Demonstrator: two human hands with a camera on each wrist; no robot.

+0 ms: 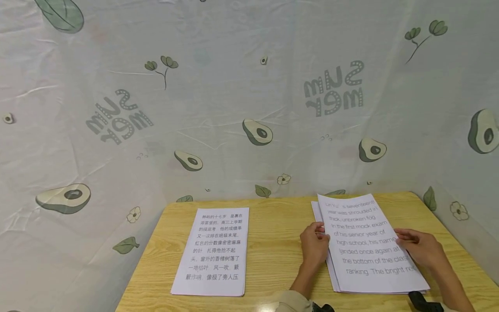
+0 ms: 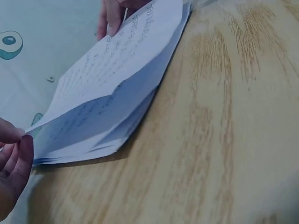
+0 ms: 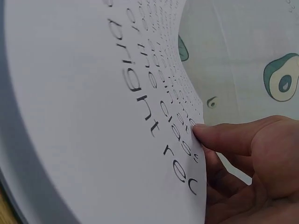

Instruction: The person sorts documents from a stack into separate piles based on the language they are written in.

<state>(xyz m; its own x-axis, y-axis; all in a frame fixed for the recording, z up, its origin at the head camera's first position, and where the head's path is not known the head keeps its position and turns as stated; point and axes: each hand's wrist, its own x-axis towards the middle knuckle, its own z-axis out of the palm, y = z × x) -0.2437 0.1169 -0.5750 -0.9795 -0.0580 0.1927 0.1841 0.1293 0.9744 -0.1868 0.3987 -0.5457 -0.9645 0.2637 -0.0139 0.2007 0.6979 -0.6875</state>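
A sheet of paper [image 1: 366, 247] with large English print lies over a stack of paper at the right of the table. My left hand [image 1: 315, 245] pinches its left edge between thumb and fingers. At the opposite edge my right hand [image 1: 422, 249] pinches the same sheet, thumb on the printed face. In the left wrist view the sheet [image 2: 117, 60] is lifted and bowed away from the printed pages [image 2: 93, 126] beneath. The right wrist view shows the sheet [image 3: 93, 116] curving up to the thumb of the right hand [image 3: 257, 158].
A second stack of paper [image 1: 214, 255], printed in Chinese, lies on the left of the wooden table [image 1: 280, 242]. Behind the table hangs a pale cloth [image 1: 234, 86] with avocados, leaves and mirrored "summer" lettering; it also runs down both sides.
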